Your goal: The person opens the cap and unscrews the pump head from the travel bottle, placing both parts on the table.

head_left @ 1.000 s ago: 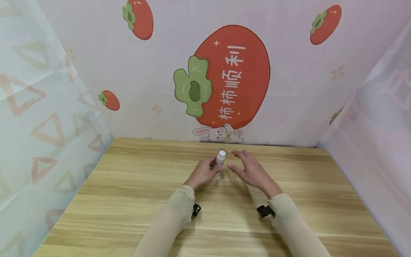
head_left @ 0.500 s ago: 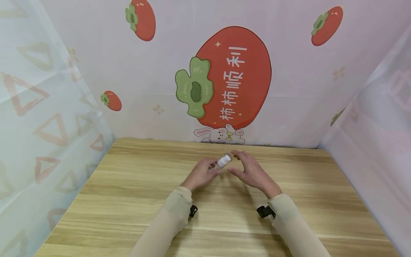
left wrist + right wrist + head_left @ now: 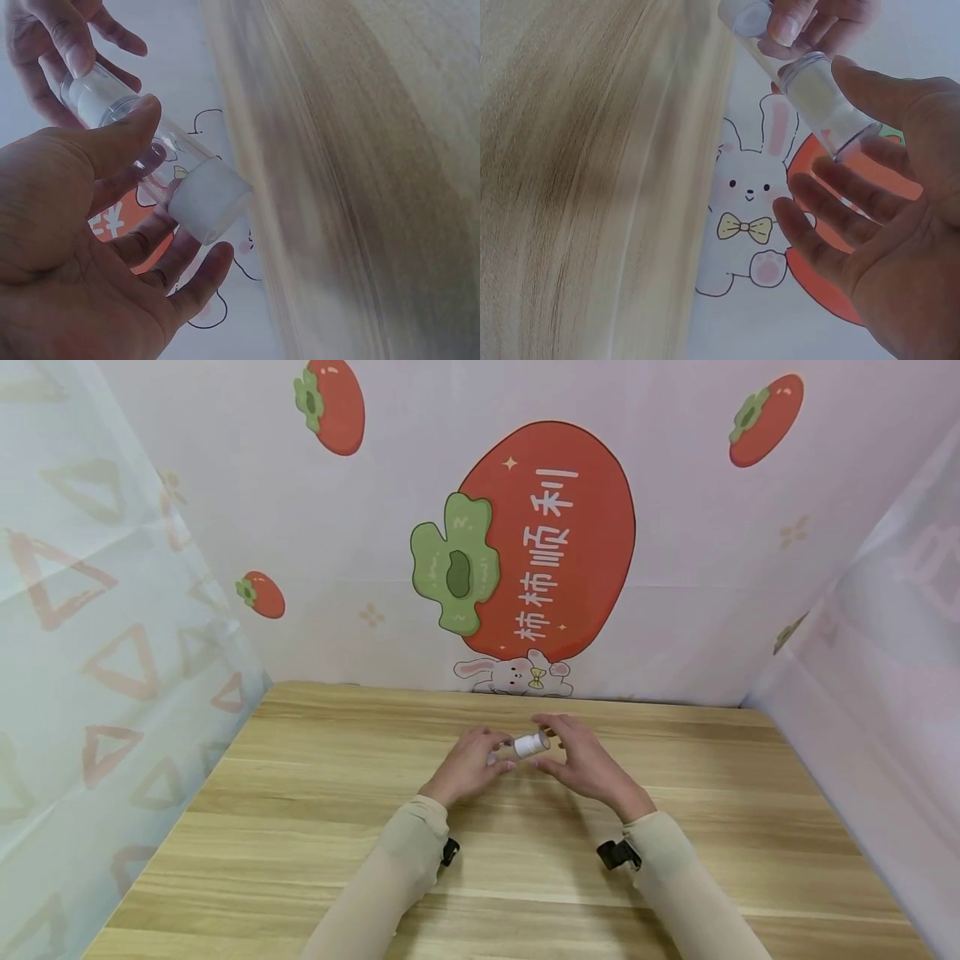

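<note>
Our left hand point(image 3: 467, 767) pinches the clear bottle point(image 3: 189, 144), tilted above the wooden table point(image 3: 300, 827); our right hand point(image 3: 588, 766), fingers loosely spread, flanks its capped end, contact unclear. A rabbit-printed backdrop point(image 3: 690, 543) stands behind.

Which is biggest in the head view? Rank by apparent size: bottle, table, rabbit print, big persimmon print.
1. Table
2. Big persimmon print
3. Rabbit print
4. Bottle, held in the left hand

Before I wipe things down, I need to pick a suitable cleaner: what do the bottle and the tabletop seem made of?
Bottle: likely clear plastic, glossy; it is see-through with bright highlights, though glass is possible.
Tabletop: wood or wood-look laminate, apparently smooth with a soft sheen; pale-brown grain streaks show, but don't settle which.
</note>
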The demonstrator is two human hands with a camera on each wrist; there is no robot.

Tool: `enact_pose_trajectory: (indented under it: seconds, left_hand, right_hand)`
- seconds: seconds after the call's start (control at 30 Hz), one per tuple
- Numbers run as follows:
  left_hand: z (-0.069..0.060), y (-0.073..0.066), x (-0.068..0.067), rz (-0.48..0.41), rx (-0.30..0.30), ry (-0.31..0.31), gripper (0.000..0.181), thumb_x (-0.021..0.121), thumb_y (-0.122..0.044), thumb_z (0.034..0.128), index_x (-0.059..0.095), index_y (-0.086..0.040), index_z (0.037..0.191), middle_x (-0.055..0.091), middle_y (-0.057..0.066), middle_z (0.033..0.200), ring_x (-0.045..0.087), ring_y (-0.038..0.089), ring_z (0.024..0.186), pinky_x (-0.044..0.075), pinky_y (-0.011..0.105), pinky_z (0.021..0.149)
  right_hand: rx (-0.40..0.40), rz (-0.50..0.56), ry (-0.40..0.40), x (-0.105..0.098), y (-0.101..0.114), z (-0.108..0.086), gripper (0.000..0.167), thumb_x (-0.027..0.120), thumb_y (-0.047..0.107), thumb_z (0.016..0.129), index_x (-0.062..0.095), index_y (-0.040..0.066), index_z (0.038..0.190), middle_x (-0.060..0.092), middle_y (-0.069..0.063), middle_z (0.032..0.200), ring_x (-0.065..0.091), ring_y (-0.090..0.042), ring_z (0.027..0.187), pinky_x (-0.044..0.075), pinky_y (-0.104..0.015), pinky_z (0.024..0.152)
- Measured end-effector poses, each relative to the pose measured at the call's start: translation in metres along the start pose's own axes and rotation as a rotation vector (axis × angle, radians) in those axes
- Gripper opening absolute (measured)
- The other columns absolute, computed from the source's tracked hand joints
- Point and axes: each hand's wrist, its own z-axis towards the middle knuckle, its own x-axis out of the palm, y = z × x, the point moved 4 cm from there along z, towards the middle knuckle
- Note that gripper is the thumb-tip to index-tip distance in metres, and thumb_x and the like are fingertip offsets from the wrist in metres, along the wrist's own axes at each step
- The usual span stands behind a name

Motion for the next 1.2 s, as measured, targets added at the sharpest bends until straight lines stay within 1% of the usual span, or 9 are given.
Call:
enact_pose_trajectory:
  seconds: [0.13,0.27,0.4,0.53,0.7,0.87,1.07,1.2]
  left_hand:
    - [-0.001,-0.002,-0.001,0.026,0.018,-0.004,0.037,0.074,-0.027,0.0950,0.068,-0.012,0.128,0.061,0.009,0.117,0.055,0.027,0.109,0.049,0.045,0.092]
    - [-0.001,-0.005,-0.002,0.044,0.028,0.000,0.036,0.074,-0.025,0.0948,0.069,-0.011,0.128,0.061,0.008,0.120,0.056,0.026,0.111,0.050,0.045,0.094]
    - [-0.001,-0.008,-0.002,0.055,0.045,0.001,0.037,0.075,-0.022,0.0942,0.068,-0.008,0.127,0.063,0.009,0.124,0.058,0.026,0.113,0.050,0.045,0.097]
    - [-0.001,-0.009,-0.002,0.068,0.061,-0.005,0.037,0.076,-0.021,0.0931,0.069,-0.007,0.127,0.067,0.010,0.124,0.063,0.027,0.112,0.052,0.046,0.096]
    - [-0.002,-0.010,-0.001,0.116,0.087,-0.027,0.040,0.078,-0.020,0.0914,0.069,-0.007,0.128,0.070,0.010,0.119,0.066,0.026,0.105,0.055,0.044,0.089]
    - [-0.002,-0.011,-0.001,0.155,0.114,-0.050,0.042,0.079,-0.020,0.0901,0.069,-0.007,0.129,0.071,0.011,0.115,0.068,0.026,0.100,0.057,0.043,0.084]
    - [-0.003,-0.013,-0.003,0.180,0.144,-0.064,0.041,0.080,-0.020,0.0891,0.070,-0.007,0.127,0.073,0.011,0.111,0.068,0.025,0.095,0.056,0.042,0.080]
    - [-0.003,-0.013,-0.004,0.182,0.150,-0.065,0.041,0.080,-0.021,0.0887,0.071,-0.007,0.126,0.073,0.010,0.109,0.068,0.022,0.090,0.055,0.041,0.078]
  right_hand:
    - [-0.022,0.009,0.002,0.002,0.002,0.001,0.058,0.081,0.014,0.088,0.055,0.007,0.139,0.061,-0.013,0.127,0.060,-0.026,0.111,0.056,-0.048,0.088]
    - [-0.037,0.013,-0.006,0.003,0.003,0.002,0.047,0.080,0.011,0.089,0.061,0.006,0.132,0.063,-0.009,0.122,0.063,-0.024,0.105,0.058,-0.041,0.084]
    - [-0.047,0.036,-0.018,0.004,0.003,0.002,0.037,0.078,0.009,0.090,0.065,0.003,0.125,0.064,-0.009,0.116,0.065,-0.023,0.099,0.059,-0.040,0.081]
    - [-0.048,0.056,-0.030,0.006,0.003,0.002,0.031,0.078,0.007,0.090,0.066,0.002,0.119,0.066,-0.007,0.112,0.065,-0.020,0.096,0.060,-0.037,0.080]
    - [-0.023,0.067,-0.038,0.007,0.004,0.002,0.029,0.079,0.005,0.088,0.066,0.003,0.115,0.067,-0.005,0.107,0.067,-0.018,0.093,0.059,-0.033,0.079]
    - [0.011,0.046,-0.051,0.006,0.003,0.001,0.027,0.080,0.006,0.087,0.067,0.005,0.112,0.069,-0.004,0.104,0.067,-0.015,0.090,0.059,-0.031,0.080]
    - [0.003,0.042,-0.078,0.005,0.005,0.001,0.027,0.082,0.004,0.085,0.068,0.005,0.108,0.069,-0.003,0.101,0.067,-0.014,0.087,0.059,-0.030,0.077]
    - [0.002,0.041,-0.093,0.005,0.005,0.000,0.027,0.082,0.005,0.085,0.068,0.005,0.108,0.069,-0.003,0.100,0.066,-0.013,0.086,0.059,-0.028,0.076]
